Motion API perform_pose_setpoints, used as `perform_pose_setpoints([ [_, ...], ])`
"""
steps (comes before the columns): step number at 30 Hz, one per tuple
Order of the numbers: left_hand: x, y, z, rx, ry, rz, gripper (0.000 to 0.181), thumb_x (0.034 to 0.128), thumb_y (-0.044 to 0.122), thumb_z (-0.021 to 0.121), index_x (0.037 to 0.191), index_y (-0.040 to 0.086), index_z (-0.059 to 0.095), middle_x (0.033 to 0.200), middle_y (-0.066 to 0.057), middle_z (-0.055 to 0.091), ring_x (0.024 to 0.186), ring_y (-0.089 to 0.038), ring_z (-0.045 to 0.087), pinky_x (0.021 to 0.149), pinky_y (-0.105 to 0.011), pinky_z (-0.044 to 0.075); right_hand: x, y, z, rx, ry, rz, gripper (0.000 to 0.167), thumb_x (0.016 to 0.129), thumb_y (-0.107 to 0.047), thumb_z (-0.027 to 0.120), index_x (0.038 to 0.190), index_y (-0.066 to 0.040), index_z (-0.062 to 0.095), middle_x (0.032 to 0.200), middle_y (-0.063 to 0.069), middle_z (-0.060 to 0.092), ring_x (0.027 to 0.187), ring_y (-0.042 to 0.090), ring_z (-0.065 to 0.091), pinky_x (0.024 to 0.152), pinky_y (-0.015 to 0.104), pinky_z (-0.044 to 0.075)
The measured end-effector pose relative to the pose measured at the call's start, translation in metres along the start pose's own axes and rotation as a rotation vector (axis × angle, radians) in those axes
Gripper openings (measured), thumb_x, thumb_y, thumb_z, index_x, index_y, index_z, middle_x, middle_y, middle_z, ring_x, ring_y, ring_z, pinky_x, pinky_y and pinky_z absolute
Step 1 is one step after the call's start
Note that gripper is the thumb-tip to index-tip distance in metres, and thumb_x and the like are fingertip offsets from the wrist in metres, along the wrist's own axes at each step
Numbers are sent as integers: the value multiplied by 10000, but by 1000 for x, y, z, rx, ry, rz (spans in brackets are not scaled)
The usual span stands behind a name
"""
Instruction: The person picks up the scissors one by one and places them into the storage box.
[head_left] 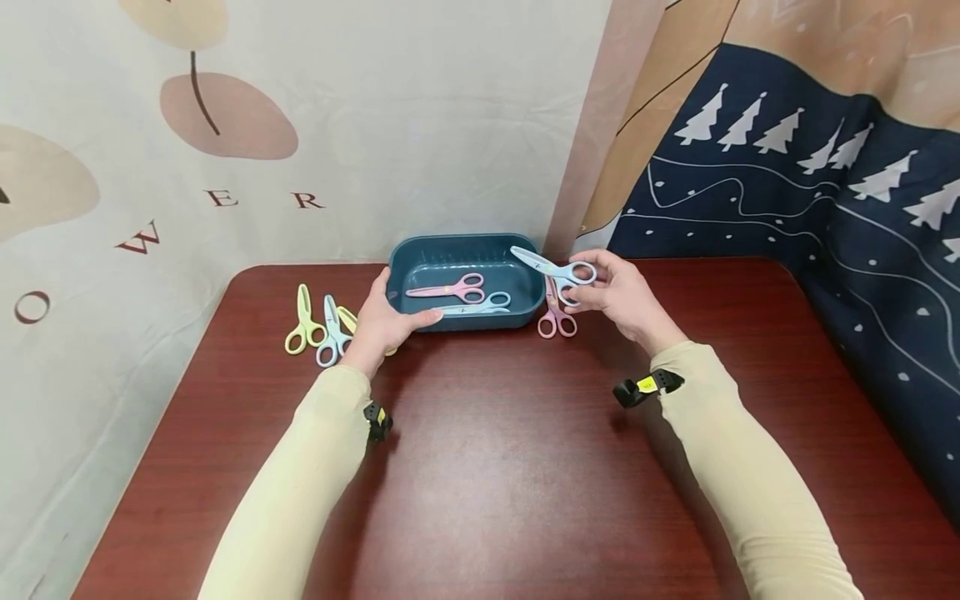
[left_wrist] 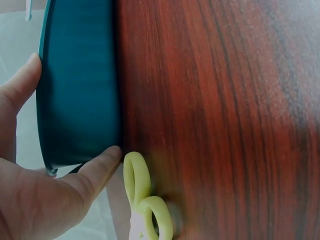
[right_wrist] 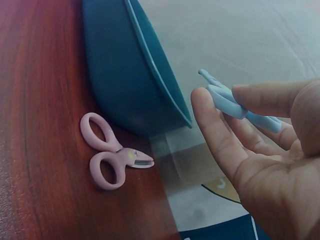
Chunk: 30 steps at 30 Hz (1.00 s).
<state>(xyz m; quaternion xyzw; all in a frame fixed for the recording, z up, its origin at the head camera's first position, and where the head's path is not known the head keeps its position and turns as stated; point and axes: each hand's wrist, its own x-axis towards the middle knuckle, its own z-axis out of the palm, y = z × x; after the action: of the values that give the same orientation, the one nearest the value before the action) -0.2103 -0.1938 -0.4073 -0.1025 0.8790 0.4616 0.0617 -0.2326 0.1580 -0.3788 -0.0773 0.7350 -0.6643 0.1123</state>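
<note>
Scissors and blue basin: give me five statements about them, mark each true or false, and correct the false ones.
1. Pink scissors lie inside the blue basin. True.
2. No hand touches the basin. False: the left hand does, at its left end.
3. The right hand holds light-blue scissors. True.
4. The scissors on the table beside the basin's right end are yellow. False: they are a second pink pair, on the reddish-brown table.
5. Yellow-green scissors lie to the left of the basin. True.
</note>
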Motion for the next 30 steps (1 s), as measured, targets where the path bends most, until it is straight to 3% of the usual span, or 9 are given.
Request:
perform_pose_setpoints([
  [9, 0, 3, -1, 22, -4, -19, 1221, 830, 421, 863, 1677, 158, 23, 1707, -166, 199, 1539, -375, 244, 1234, -555, 258, 7, -12, 4, 4, -33, 17, 489, 963, 84, 637, 1428, 24, 500, 1149, 154, 609, 881, 166, 725, 808, 327, 618],
  [18, 1, 4, 0, 25, -3, -27, 1222, 828, 424, 866, 1678, 168, 26, 1708, -162, 197, 1542, -374, 239, 1235, -554, 257, 14, -20, 9, -1, -61, 44, 539, 969, 73, 646, 1476, 28, 467, 1192, 185, 606, 877, 145, 730, 871, 402, 597],
  [26, 0, 5, 0, 21, 0, -31, 1211, 832, 417, 864, 1679, 172, 34, 1711, -154, 195, 1547, -366, 232, 1238, -555, 248, 21, -26, 15, -3, -60, 54, 530, 969, 81, 638, 1471, 4, 488, 1239, 236, 617, 861, 136, 725, 803, 325, 621],
  [30, 0, 5, 0, 20, 2, -33, 1213, 831, 417, 866, 1679, 172, 33, 1710, -155, 198, 1544, -369, 236, 1236, -559, 250, 25, -30, 19, -3, -62, 59, 518, 976, 88, 619, 1469, -23, 504, 1274, 243, 599, 871, 148, 726, 822, 368, 617],
])
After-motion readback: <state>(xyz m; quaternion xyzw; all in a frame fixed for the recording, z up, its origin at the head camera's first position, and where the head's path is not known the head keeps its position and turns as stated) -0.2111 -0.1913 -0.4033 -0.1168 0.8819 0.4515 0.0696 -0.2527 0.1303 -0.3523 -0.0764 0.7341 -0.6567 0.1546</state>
